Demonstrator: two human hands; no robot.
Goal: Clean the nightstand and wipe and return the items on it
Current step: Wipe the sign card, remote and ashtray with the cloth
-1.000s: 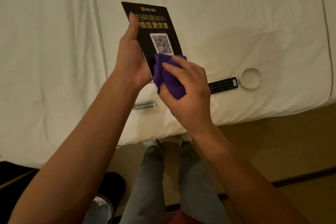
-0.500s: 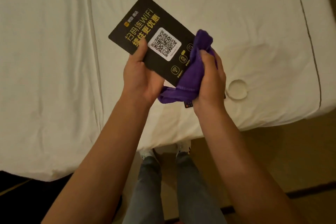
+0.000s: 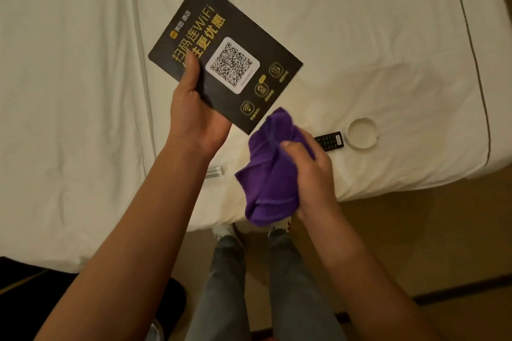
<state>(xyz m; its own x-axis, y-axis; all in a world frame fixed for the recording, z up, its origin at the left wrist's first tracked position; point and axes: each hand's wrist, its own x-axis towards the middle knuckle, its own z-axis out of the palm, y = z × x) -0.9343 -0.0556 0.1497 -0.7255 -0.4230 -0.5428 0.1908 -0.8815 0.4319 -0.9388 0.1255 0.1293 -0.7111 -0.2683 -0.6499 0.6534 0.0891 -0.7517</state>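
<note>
Cloth and card have parted: the right hand [image 3: 310, 174], low and right of centre, grips the bunched purple cloth [image 3: 270, 171], which half a second ago lay against the card's lower edge. Above it, the left hand [image 3: 196, 116] pinches the black WiFi QR card [image 3: 221, 44], thumb on its face. Wiping looks finished. Farther off, remote control [image 3: 329, 140] and white round dish [image 3: 362, 133] wait on the bed [image 3: 360, 22].
</note>
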